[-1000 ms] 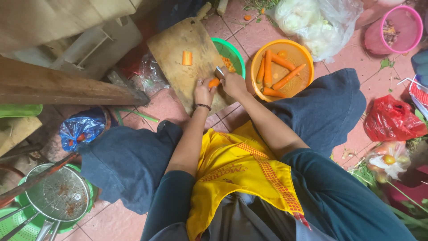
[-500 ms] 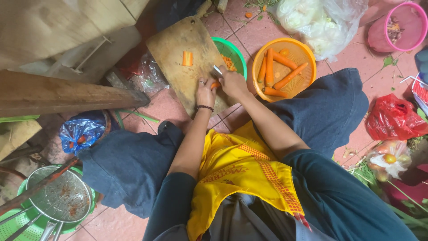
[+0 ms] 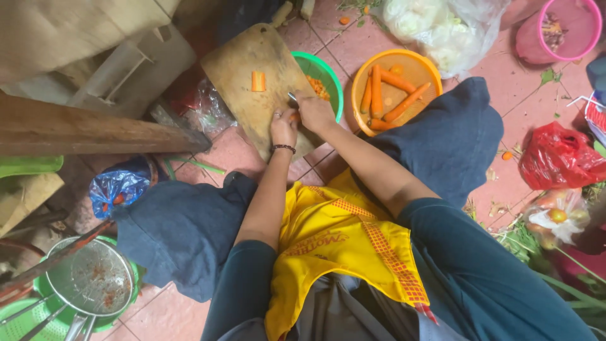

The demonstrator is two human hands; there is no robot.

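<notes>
Head view: left hand (image 3: 283, 128) pins a carrot piece (image 3: 295, 117) on the cutting board (image 3: 252, 107); right hand (image 3: 314, 112) is closed on a knife (image 3: 293, 97). Fingertips are best curled back, slices even.

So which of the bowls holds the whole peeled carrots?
The orange bowl, right of the cutting board. The green bowl beside it holds small cut pieces, and the pink one only scraps.

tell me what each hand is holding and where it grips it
The right hand grips a knife by its handle, hidden in the fist. The left hand pins a carrot piece by its end on the wooden cutting board.
</notes>
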